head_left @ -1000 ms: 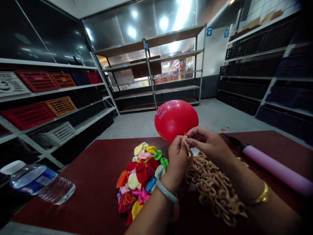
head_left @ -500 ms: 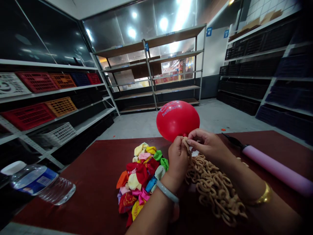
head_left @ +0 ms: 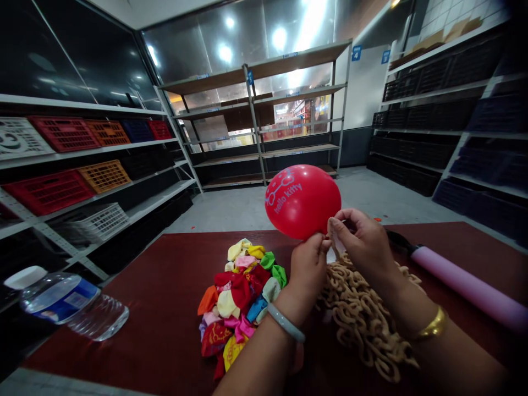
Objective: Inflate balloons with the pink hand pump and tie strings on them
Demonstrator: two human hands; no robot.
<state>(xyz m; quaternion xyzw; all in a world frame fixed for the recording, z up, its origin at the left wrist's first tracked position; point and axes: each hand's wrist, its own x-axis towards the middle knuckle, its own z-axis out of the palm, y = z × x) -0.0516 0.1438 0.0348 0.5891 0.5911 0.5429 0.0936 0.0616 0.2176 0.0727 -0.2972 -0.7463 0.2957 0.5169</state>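
**At the center of the frame, an inflated red balloon at the fingertips of two bare hands**

Printed on its side in grey-blue: "hello kitty" and a cartoon outline. Seen over the far edge of a dark red tabletop, against grey floor and shelving.

Left hand, with a pale bangle at the wrist: thumb and fingers closed on the balloon's lower end, neck mostly hidden by the grip. Right hand, with a gold bangle: just beside the left, thumb and forefinger pinched together on a blurred tan strip, other fingers curled. Impossible to tell whether the strip circles the neck.

At lower center, a heap of limp, multicolored balloons. At lower right, partly behind the right forearm, a pile of tan loops. Near the right edge, a pink balloon pump, black nozzle toward the center. At lower left, a tilted, clear water bottle with white cap and blue label.

At upper left, colored plastic crates on a rack; at top center, metal shelving; at upper right, stacked dark crates.
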